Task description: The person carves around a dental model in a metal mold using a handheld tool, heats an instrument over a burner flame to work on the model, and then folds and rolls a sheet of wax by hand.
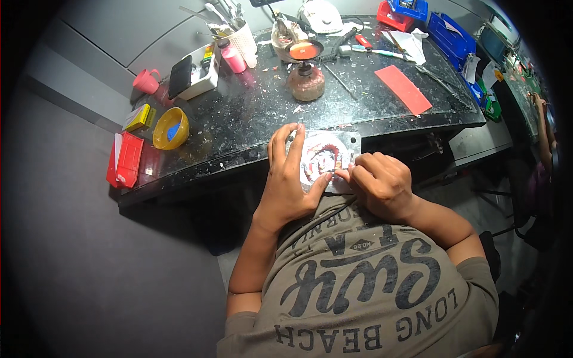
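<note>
A metal plate (353, 136) with dark holes at its corners is held close against my shirt, at the near edge of the workbench. White plaster fills it, with a reddish horseshoe-shaped dental arch (329, 147) in the middle. My left hand (285, 173) grips the plate's left side, its fingers along the far edge and its thumb at the near edge. Over the lower right of the plaster, my right hand (380, 184) is closed around a thin pointed tool (335, 171). The tip reaches near my left thumb; the fingers hide most of the handle.
On the dark, debris-strewn workbench (239, 116) stand a burner (306, 83) with a pan of orange-red liquid on top, a pink sheet (403, 89) and a metal tool (340, 82). Leftward are a yellow bowl (171, 129), a red tray (125, 160) and a pink bottle (231, 56). Another person's arm (544, 131) shows far right.
</note>
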Motion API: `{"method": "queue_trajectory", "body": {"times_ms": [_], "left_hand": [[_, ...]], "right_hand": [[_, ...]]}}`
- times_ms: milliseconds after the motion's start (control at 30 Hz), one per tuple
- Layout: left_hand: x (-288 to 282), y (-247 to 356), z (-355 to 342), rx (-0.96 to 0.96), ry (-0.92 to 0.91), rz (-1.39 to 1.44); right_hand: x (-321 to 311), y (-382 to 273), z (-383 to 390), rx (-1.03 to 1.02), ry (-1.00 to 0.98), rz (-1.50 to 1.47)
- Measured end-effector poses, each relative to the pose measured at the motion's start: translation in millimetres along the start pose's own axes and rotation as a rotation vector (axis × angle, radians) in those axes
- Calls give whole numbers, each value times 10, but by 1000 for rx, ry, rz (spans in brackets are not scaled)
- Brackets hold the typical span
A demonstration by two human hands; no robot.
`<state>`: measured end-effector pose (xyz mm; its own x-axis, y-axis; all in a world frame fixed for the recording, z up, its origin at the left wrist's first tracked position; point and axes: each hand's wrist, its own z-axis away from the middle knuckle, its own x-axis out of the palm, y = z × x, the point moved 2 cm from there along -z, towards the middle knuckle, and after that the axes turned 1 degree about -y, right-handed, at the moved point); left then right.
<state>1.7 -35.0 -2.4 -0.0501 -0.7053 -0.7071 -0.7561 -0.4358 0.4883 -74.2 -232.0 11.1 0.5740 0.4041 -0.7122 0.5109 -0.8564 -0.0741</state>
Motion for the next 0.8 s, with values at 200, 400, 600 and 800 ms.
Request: {"method": "queue_trajectory", "body": {"times_ms": [200,400,600,800], "left_hand": [[12,-11,8,-17,-22,19],[15,-12,16,-17,-15,26],[11,-9,1,-4,-13,26],[7,-14,4,-2,-15,21]], "right_hand": [[9,-10,-7,-7,36,0],[13,81,-2,22,-19,-102],[50,122,-19,-1,11,-139],[62,149,0,-4,22,-177]]}}
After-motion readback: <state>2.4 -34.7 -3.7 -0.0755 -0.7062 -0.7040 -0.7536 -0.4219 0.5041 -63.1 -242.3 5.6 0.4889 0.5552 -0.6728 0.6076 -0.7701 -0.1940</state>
